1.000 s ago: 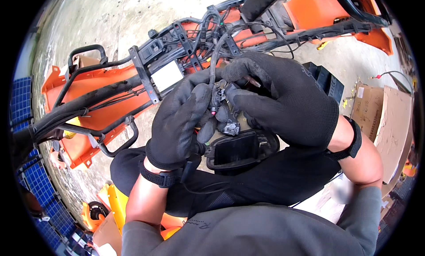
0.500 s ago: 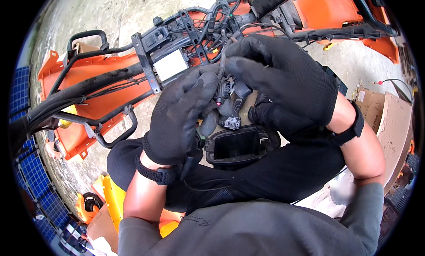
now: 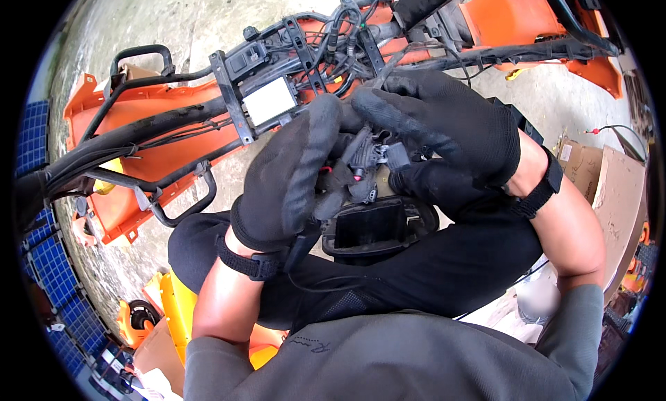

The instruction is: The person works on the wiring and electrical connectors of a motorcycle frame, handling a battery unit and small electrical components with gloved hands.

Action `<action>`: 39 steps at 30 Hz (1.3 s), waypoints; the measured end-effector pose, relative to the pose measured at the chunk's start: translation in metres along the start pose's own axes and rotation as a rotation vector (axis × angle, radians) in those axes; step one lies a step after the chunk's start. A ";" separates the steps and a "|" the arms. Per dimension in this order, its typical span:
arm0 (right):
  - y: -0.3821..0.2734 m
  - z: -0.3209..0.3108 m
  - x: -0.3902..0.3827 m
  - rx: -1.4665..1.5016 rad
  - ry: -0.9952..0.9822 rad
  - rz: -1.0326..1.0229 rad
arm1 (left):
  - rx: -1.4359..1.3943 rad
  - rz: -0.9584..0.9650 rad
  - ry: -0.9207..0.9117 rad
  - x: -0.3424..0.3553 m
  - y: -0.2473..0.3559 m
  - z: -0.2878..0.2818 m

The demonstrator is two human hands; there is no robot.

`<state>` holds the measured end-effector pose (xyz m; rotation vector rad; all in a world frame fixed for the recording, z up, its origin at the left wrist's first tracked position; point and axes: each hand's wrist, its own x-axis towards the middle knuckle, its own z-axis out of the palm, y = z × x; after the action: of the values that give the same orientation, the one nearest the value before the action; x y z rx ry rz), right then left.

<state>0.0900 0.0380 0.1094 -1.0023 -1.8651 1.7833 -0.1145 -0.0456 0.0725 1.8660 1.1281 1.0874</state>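
Both of my hands wear black gloves and meet over my lap. My left hand (image 3: 281, 175) curls around a bundle of wiring connectors (image 3: 361, 155), its fingers partly hidden beneath them. A grey plug (image 3: 397, 156) and a small pink-red piece (image 3: 358, 173) show in that cluster. Just above it, my right hand (image 3: 451, 120) is closed, its thumb and fingers pinched near the bundle's upper end, where a dark cable sleeve (image 3: 390, 69) runs toward the vehicle frame. What lies between the right fingertips is mostly covered by the glove.
An orange vehicle body with a black tube frame (image 3: 118, 143) spans the far side, carrying a white box (image 3: 269, 101) and loose wires. Below my hands stands a black housing with a rectangular opening (image 3: 368, 224). Cardboard (image 3: 617, 200) lies right, yellow panels (image 3: 177, 311) lower left.
My right hand has lowered slightly and its fingers now lie flatter over the bundle. The connectors have turned between my hands, with the grey plug now farther right and higher.
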 end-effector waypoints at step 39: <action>-0.023 -0.010 -0.007 -0.199 0.013 0.156 | -0.323 -0.275 0.140 0.006 0.001 -0.017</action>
<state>0.0967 0.0416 0.1342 -1.2602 -2.0371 1.6938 -0.1279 -0.0384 0.0817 1.3606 1.1688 1.1736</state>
